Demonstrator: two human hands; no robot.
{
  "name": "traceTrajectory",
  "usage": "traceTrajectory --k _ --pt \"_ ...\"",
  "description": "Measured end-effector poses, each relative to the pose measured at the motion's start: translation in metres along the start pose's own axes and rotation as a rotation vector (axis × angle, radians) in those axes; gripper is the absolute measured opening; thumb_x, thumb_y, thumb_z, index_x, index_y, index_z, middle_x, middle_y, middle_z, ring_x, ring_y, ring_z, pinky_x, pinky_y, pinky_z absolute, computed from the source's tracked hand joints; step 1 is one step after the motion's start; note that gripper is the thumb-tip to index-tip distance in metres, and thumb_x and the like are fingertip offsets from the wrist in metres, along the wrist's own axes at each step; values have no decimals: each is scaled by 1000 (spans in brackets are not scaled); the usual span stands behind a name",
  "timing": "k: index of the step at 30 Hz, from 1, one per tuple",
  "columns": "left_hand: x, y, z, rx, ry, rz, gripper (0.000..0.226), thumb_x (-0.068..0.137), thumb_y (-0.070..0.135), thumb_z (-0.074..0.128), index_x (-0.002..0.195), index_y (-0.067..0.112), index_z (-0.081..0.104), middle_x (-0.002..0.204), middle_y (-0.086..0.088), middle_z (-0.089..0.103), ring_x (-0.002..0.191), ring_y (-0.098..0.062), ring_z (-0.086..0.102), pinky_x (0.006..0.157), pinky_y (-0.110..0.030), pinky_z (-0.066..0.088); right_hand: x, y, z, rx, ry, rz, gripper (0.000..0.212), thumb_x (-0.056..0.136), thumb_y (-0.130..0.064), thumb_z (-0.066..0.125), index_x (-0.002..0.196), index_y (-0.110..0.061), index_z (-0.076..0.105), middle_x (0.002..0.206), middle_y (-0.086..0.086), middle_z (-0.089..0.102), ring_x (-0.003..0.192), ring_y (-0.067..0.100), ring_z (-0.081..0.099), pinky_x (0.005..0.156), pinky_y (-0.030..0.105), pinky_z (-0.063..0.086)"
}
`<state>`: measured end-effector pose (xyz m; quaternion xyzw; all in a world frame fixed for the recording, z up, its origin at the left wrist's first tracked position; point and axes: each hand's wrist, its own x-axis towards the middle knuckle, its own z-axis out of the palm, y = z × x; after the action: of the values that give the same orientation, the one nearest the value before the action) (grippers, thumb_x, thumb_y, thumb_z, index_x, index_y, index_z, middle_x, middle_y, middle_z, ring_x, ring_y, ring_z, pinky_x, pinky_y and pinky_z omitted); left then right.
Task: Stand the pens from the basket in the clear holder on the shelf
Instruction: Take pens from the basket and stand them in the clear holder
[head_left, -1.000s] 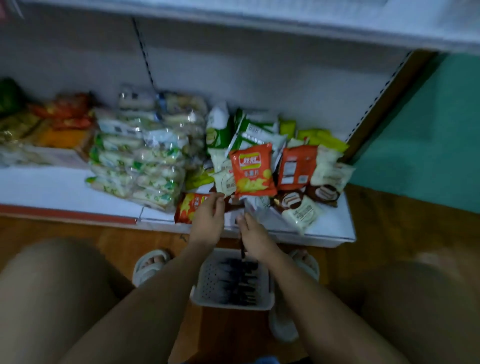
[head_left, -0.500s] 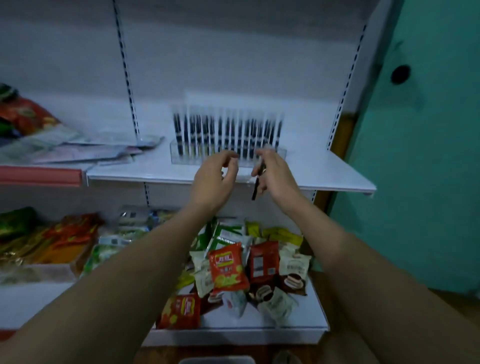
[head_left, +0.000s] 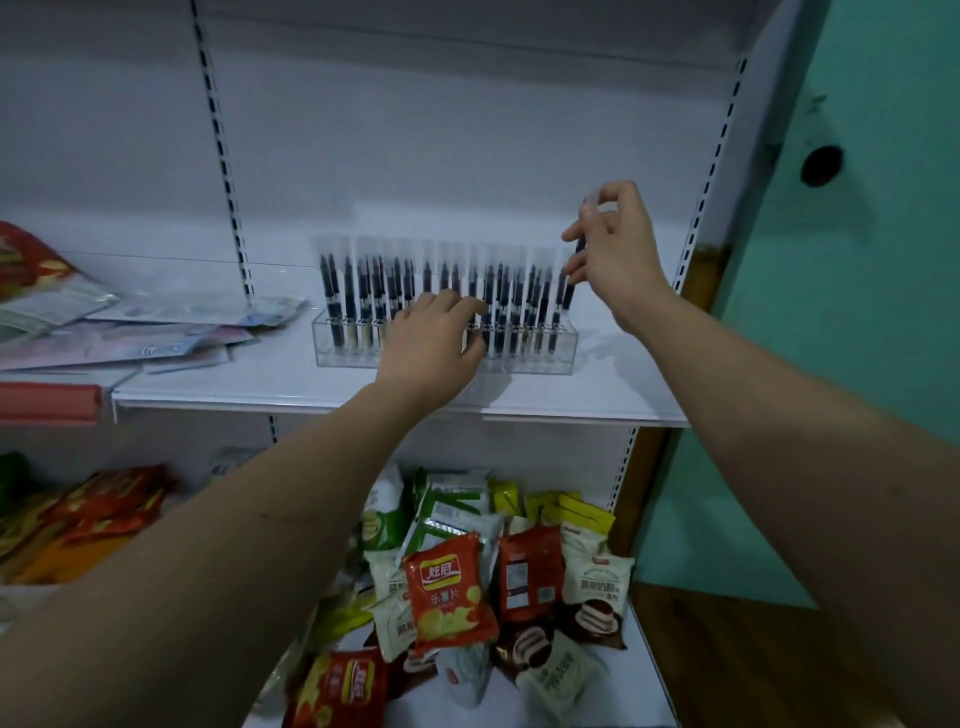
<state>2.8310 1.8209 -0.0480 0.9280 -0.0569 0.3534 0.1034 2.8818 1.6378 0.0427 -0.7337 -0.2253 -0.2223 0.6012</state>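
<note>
A clear holder stands on the white shelf, filled with several upright black pens with frosted caps. My right hand pinches one pen upright above the holder's right end. My left hand rests against the front of the holder near its middle, thumb and fingers curled on its rim. The basket is out of view.
Flat packets lie on the shelf left of the holder. Snack bags are heaped on the lower shelf. A perforated upright and a teal wall bound the right side.
My view has risen from the basket on the floor to the upper shelf. My right hand lifted the pen up to the holder's right end. My left hand reached the holder's front.
</note>
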Motion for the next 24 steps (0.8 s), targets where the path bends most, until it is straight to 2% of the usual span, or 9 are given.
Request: traceTrajectory --k 5,12,15,18,20,24 --pt "0 -4 16 17 -35 29 36 97 29 45 131 21 54 125 -3 54 117 -25 46 98 -43 38 6 16 13 31 -23 29 6 105 -13 35 102 -17 39 91 12 59 52 21 53 48 28 50" --pt "0 -8 23 9 40 53 31 95 25 48 124 21 60 118 -1 57 112 -23 49 94 -41 38 12 27 19 10 -19 66 8 104 -11 35 101 -15 41 91 14 56 52 21 51 46 27 49" --pt "0 -9 26 5 62 48 30 95 24 48 122 21 61 117 -1 57 111 -23 49 94 -41 38 9 38 22 -20 -34 119 7 103 -9 38 100 -12 43 88 9 51 54 22 48 44 26 47" --pt "-1 -9 27 -2 69 50 30 95 23 48 122 20 61 118 -1 57 112 -23 49 95 -42 38 4 53 26 -180 -32 147 10 103 -15 42 98 -9 48 84 1 51 64 22 50 55 32 49" --pt "-2 -9 27 -3 66 50 31 95 23 48 123 20 60 118 -1 57 112 -23 48 95 -42 38 2 57 27 -238 11 142 13 103 -16 42 96 -11 52 80 -3 51 64 19 50 63 38 50" --pt "-3 -8 25 -29 49 42 33 94 23 48 126 19 59 121 -2 56 113 -23 48 97 -42 40 0 53 28 -384 14 132 24 102 -20 47 83 -7 54 75 4 54 70 28 56 78 49 56"
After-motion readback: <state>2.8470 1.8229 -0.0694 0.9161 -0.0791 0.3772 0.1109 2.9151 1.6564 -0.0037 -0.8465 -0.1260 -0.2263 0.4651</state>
